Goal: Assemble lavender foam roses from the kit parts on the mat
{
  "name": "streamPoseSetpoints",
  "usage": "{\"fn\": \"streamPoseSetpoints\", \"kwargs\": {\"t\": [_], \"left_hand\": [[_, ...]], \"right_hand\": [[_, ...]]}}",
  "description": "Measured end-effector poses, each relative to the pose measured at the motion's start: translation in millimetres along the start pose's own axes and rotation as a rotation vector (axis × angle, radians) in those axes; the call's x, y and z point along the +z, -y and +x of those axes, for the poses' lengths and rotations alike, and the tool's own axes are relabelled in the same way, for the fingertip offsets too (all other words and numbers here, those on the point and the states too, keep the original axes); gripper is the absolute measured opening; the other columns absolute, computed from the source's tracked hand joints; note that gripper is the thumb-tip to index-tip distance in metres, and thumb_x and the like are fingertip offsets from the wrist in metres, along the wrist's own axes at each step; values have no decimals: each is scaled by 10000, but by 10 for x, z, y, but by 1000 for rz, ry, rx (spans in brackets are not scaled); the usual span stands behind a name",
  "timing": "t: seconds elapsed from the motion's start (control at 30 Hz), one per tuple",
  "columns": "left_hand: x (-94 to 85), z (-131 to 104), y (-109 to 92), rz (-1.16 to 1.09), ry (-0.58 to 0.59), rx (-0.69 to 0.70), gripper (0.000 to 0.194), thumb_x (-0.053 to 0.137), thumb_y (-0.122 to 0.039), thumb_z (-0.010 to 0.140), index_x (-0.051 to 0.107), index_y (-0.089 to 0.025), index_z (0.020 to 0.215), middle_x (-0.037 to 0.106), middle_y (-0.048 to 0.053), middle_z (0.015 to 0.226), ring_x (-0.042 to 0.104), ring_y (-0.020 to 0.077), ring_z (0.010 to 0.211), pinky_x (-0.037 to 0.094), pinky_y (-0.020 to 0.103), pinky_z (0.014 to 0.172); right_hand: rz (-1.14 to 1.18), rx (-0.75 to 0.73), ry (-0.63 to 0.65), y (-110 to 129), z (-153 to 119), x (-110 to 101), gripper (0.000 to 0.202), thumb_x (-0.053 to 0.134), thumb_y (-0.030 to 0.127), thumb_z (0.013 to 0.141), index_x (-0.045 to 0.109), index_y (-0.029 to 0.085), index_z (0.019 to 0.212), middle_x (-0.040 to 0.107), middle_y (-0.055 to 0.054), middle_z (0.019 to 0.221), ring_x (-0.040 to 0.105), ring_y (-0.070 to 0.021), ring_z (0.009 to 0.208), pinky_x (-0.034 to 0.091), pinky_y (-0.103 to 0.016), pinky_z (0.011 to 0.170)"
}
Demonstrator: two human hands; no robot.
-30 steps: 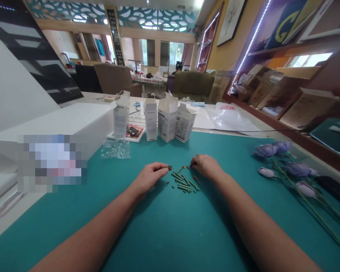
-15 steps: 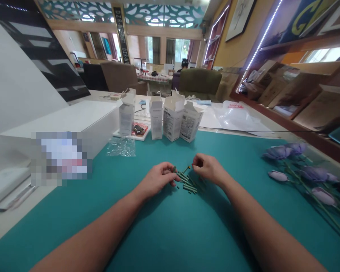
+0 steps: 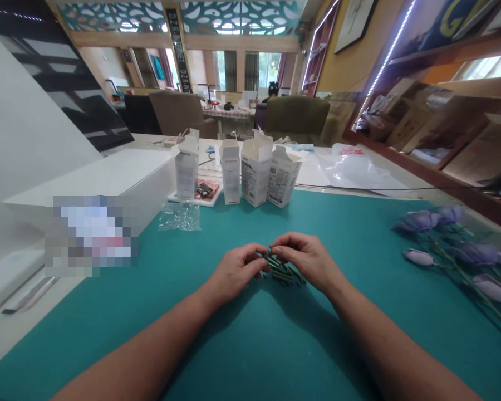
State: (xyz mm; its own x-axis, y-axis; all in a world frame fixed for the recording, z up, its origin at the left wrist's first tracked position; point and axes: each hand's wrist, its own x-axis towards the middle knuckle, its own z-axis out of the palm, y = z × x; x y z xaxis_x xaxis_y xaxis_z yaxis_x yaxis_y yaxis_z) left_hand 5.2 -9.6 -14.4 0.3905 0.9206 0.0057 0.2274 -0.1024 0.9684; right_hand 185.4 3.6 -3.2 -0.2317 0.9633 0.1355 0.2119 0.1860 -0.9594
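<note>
On the green mat (image 3: 234, 356) lies a small pile of short green sticks (image 3: 283, 275), partly hidden by my fingers. My left hand (image 3: 237, 272) is at the pile's left, thumb and fingers pinched on what looks like one short green stick. From the right, my right hand (image 3: 307, 259) reaches over the sticks with thumb and forefinger pinched. Its fingertips meet those of my left hand just above the pile. Anything between the right fingertips is too small to make out.
Several opened white cartons (image 3: 255, 172) stand behind the mat, with a crumpled clear plastic wrapper (image 3: 179, 216) before them. A large white box (image 3: 146, 195) is at left. Purple flowers (image 3: 476, 253) on green stems lie at right. Farther off, a person (image 3: 272, 91) sits beyond a chair.
My right hand has moved left and its fingertips have come together with those of my left hand. The left hand has hardly moved. The view has shifted slightly.
</note>
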Motion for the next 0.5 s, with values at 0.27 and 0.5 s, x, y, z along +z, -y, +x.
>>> {"fn": "streamPoseSetpoints", "kwargs": {"t": [0.27,0.5], "left_hand": [[-3,-28,-30,133,-14,46,171,519,-271,787,641,-173,856,675,32,773,600,162,679,468,289,695],[-5,-33,-10,261,-37,72,154,521,-278,792,641,-184,814,649,11,750,572,157,705,430,261,668]], "right_hand": [[-113,-48,-5,-3,-19,14,141,631,320,729,701,199,712,648,13,614,555,-121,587,423,-234,549],[-278,-145,-19,-18,-28,22,118,606,284,759,687,212,711,678,3,666,584,-138,634,426,-239,580]]}}
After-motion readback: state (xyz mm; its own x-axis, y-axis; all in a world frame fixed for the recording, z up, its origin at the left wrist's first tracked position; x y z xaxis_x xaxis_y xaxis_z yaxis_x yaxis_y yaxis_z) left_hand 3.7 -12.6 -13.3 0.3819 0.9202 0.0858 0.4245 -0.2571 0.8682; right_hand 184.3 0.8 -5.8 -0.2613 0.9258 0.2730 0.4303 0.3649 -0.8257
